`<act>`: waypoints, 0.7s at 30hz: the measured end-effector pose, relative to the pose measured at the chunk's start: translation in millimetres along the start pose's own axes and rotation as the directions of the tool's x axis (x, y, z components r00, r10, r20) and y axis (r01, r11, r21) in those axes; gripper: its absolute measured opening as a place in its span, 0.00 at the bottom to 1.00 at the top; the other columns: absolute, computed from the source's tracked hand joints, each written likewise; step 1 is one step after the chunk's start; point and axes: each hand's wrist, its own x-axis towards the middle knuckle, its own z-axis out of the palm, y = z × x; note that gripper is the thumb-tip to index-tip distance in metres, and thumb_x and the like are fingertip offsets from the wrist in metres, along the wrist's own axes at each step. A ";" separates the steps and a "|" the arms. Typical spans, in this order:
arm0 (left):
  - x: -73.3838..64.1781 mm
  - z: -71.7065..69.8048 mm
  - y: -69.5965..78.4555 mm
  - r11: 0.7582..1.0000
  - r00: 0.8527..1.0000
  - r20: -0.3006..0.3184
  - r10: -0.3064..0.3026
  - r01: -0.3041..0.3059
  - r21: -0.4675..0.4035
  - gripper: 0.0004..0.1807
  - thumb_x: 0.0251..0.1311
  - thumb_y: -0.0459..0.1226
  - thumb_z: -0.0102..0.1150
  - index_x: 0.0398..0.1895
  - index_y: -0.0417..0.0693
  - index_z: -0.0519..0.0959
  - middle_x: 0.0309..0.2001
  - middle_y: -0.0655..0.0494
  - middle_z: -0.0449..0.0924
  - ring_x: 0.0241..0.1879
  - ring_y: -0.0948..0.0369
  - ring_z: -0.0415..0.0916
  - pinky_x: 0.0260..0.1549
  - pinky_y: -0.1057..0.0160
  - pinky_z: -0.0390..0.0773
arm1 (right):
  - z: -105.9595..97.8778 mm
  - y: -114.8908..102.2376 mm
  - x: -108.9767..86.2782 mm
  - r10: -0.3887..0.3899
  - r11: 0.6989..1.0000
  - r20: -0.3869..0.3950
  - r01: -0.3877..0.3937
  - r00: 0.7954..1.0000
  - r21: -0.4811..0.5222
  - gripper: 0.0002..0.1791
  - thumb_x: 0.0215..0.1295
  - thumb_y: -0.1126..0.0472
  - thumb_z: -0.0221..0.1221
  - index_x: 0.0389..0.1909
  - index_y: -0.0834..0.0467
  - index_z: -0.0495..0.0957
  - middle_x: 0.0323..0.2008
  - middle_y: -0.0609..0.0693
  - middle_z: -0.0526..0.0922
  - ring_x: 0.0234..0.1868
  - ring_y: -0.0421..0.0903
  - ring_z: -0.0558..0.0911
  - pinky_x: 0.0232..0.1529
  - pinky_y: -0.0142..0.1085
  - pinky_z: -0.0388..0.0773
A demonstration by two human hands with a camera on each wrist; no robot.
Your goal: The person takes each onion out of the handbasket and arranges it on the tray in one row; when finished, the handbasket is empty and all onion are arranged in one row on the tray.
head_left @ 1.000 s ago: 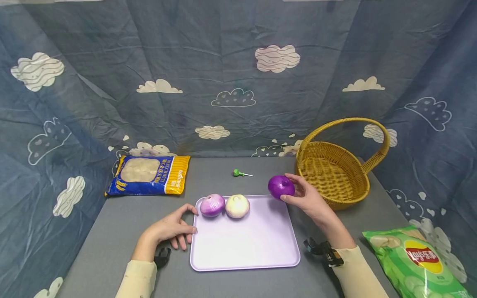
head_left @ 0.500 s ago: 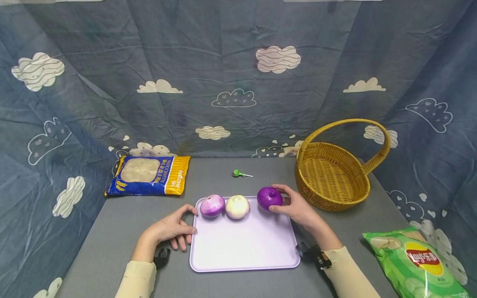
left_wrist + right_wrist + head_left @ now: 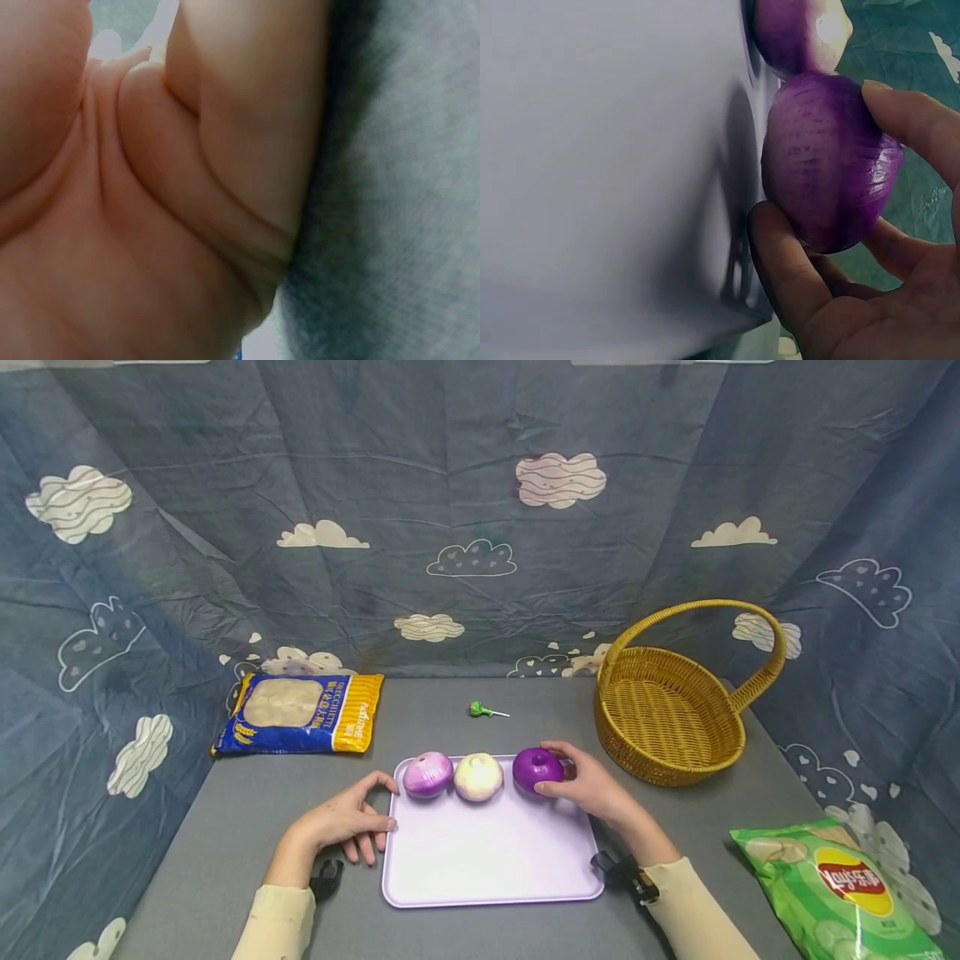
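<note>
My right hand (image 3: 588, 781) grips a dark purple onion (image 3: 537, 770) at the back right of a pale lilac tray (image 3: 491, 860). In the right wrist view the thumb and fingers lie around the side of this purple onion (image 3: 825, 165), close over the tray. To its left on the tray sit a whitish onion (image 3: 477, 777) and a lighter purple onion (image 3: 427, 775). My left hand (image 3: 341, 818) rests against the tray's left rim with thumb and index fingertip, its other fingers loosely bent. The left wrist view mostly shows the palm (image 3: 135, 225).
A wicker basket (image 3: 667, 710) with a tall handle stands at the back right. A green chip bag (image 3: 840, 885) lies at the front right and a blue-and-yellow pasta bag (image 3: 300, 712) at the back left. Behind the tray lies a green lollipop (image 3: 477, 709). Cloud-print cloth encloses the table.
My right hand has brought the dark purple onion left and toward me, from the tray's back right corner to beside the whitish onion. The left hand has stayed at the rim.
</note>
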 end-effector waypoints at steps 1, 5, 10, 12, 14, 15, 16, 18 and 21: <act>0.0 -0.1 0.0 1.000 1.000 0.000 -0.001 0.001 0.000 0.31 0.71 0.41 0.68 0.68 0.53 0.61 0.27 0.50 0.88 0.17 0.61 0.84 0.12 0.67 0.78 | 0.4 0.0 0.1 0.003 1.000 0.000 -0.003 1.000 -0.005 0.45 0.59 0.56 0.76 0.75 0.64 0.68 0.66 0.69 0.78 0.62 0.63 0.82 0.67 0.61 0.77; 0.1 0.0 0.0 1.000 1.000 -0.002 -0.004 0.004 0.002 0.31 0.71 0.41 0.68 0.68 0.54 0.61 0.27 0.50 0.88 0.17 0.61 0.84 0.13 0.67 0.78 | 1.8 0.4 0.0 0.008 1.000 0.005 -0.008 1.000 -0.012 0.45 0.59 0.55 0.76 0.75 0.63 0.68 0.65 0.70 0.79 0.61 0.63 0.82 0.66 0.60 0.78; -0.2 0.4 0.3 1.000 1.000 -0.002 -0.003 0.003 0.004 0.30 0.71 0.41 0.68 0.68 0.54 0.61 0.27 0.50 0.88 0.17 0.61 0.84 0.13 0.67 0.79 | 3.4 -0.4 -0.5 0.010 1.000 0.011 -0.010 1.000 -0.012 0.44 0.59 0.55 0.76 0.75 0.62 0.69 0.66 0.71 0.78 0.64 0.66 0.81 0.68 0.61 0.77; -0.3 0.4 0.5 1.000 1.000 0.000 0.000 0.000 0.003 0.30 0.71 0.41 0.68 0.68 0.53 0.61 0.27 0.50 0.88 0.17 0.61 0.84 0.13 0.67 0.78 | 4.3 -0.6 -0.5 0.016 1.000 0.013 -0.015 1.000 -0.014 0.44 0.59 0.55 0.76 0.75 0.62 0.69 0.66 0.71 0.78 0.64 0.66 0.81 0.68 0.62 0.77; -0.3 0.4 0.4 1.000 1.000 0.002 0.003 -0.003 0.001 0.31 0.71 0.41 0.68 0.68 0.53 0.61 0.27 0.50 0.88 0.17 0.61 0.84 0.12 0.67 0.78 | 5.2 -0.5 -0.4 0.023 1.000 0.011 -0.023 1.000 -0.016 0.44 0.59 0.55 0.76 0.75 0.62 0.69 0.66 0.70 0.78 0.65 0.66 0.81 0.69 0.61 0.76; -0.3 0.4 0.4 1.000 1.000 0.002 0.004 -0.004 0.001 0.31 0.71 0.41 0.68 0.68 0.53 0.61 0.27 0.50 0.88 0.17 0.61 0.84 0.12 0.67 0.78 | 5.5 -0.6 -0.4 0.028 0.999 0.010 -0.027 1.000 -0.018 0.44 0.59 0.54 0.76 0.75 0.62 0.69 0.66 0.70 0.78 0.64 0.66 0.81 0.69 0.61 0.76; -0.2 0.3 0.3 1.000 1.000 0.002 0.005 -0.005 0.001 0.31 0.71 0.41 0.68 0.68 0.53 0.61 0.27 0.50 0.88 0.17 0.61 0.84 0.12 0.68 0.78 | 5.7 -0.6 -0.4 0.031 0.999 0.007 -0.031 0.999 -0.022 0.44 0.59 0.54 0.76 0.75 0.62 0.69 0.66 0.70 0.79 0.64 0.65 0.81 0.69 0.61 0.76; 0.1 0.1 0.2 1.000 1.000 0.001 0.007 -0.007 0.001 0.31 0.70 0.41 0.68 0.68 0.53 0.61 0.27 0.50 0.88 0.16 0.61 0.84 0.12 0.68 0.78 | 5.9 -1.0 -0.4 0.038 0.999 0.004 -0.038 0.999 -0.022 0.45 0.59 0.54 0.76 0.75 0.61 0.69 0.65 0.69 0.80 0.63 0.64 0.81 0.68 0.61 0.77; 0.1 0.0 -0.3 1.000 1.000 0.000 0.006 -0.006 0.001 0.31 0.70 0.42 0.68 0.68 0.53 0.61 0.27 0.50 0.88 0.16 0.61 0.84 0.12 0.68 0.77 | 6.2 -1.1 -0.1 0.046 0.999 0.001 -0.046 0.999 -0.026 0.45 0.59 0.53 0.76 0.76 0.61 0.69 0.64 0.69 0.80 0.63 0.63 0.82 0.67 0.61 0.77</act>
